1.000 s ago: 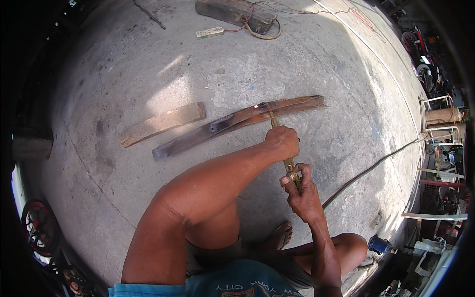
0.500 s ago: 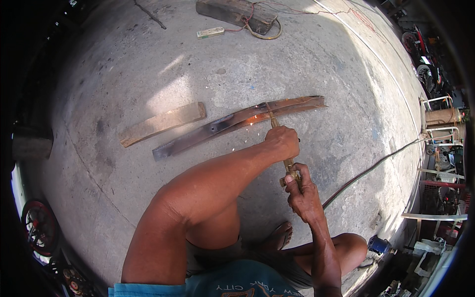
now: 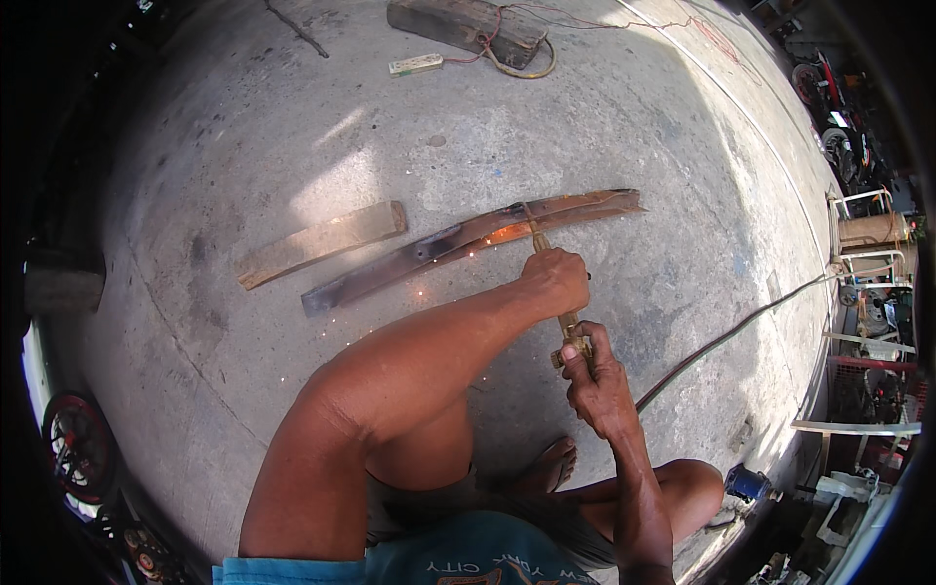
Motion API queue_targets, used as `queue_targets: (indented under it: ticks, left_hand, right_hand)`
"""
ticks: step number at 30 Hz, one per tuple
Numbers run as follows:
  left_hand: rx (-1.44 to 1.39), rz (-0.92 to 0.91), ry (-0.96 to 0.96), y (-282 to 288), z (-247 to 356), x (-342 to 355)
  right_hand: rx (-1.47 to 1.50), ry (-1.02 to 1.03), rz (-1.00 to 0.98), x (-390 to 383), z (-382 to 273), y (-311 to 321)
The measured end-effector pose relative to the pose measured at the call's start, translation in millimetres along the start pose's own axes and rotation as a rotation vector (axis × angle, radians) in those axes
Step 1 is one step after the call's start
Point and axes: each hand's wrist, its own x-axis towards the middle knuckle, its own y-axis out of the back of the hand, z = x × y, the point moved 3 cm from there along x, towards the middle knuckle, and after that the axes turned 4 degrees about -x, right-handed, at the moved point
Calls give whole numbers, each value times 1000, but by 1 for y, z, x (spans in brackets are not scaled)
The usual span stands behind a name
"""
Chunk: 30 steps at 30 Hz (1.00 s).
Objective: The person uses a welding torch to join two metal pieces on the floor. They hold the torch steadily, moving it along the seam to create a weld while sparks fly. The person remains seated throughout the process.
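Observation:
My left hand (image 3: pixel 556 283) is closed round the upper shaft of a brass cutting torch (image 3: pixel 540 240). Lower down, my right hand (image 3: pixel 597 382) grips the same torch near its valves, thumb and fingers on the body. The torch's tip meets a long rusty metal bar (image 3: pixel 380 267), angled or channel-shaped, that lies slanting on the concrete. Orange glow and sparks show just left of the tip, with more sparks scattered toward my left forearm. A dark hose (image 3: pixel 726 341) runs from beside my right wrist toward the right.
A short wooden block (image 3: pixel 322 244) lies left of the bar. Farther off are a heavy timber (image 3: pixel 466 27), a white power strip (image 3: pixel 415 65) and thin red wires. A gas cylinder (image 3: pixel 871 230) in a white frame stands at the right edge; a blue object (image 3: pixel 749 483) sits beyond my right knee.
The sparks have spread farther left and down across the floor. Both hands and the torch hold nearly the same place; the bar has not moved.

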Motion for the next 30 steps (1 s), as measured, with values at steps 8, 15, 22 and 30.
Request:
queue_targets:
  ticks: [8,15,22,30]
  left_hand:
    - [9,27,-24,-2,-4,2]
    - [14,21,-39,-3,-2,2]
    - [24,6,-22,-3,-1,2]
    - [30,-3,-13,-4,-4,4]
  right_hand:
    - [-16,9,11,1,0,-1]
    - [-46,9,45,-2,-2,-1]
    - [-41,3,34,-1,0,0]
    - [-30,-20,17,1,1,-2]
